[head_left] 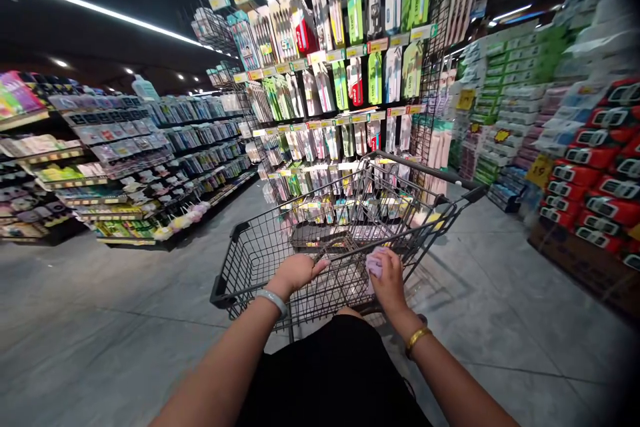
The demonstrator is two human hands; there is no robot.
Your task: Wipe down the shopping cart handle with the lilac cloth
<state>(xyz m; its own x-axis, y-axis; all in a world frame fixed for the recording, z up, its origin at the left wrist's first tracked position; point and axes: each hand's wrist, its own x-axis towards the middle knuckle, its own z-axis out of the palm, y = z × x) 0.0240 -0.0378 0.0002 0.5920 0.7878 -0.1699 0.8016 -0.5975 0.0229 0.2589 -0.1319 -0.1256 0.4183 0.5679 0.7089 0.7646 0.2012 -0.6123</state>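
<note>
A dark wire shopping cart (320,280) stands sideways close in front of me, its handle (430,170) toward the right. My left hand (299,272) is closed at the cart's near top rim, with the thumb pointing right along it; a pale bracelet is on that wrist. In my right hand (390,280) a crumpled light purple cloth (376,261) is bunched between the fingers, beside the cart's near side. A gold band circles the right wrist.
A tall rack of packaged toothbrushes (340,83) rises just behind the cart. Stocked shelves (125,153) stand to the left. Stacked red packages (575,177) line the right side, and grey floor (150,327) lies around the cart.
</note>
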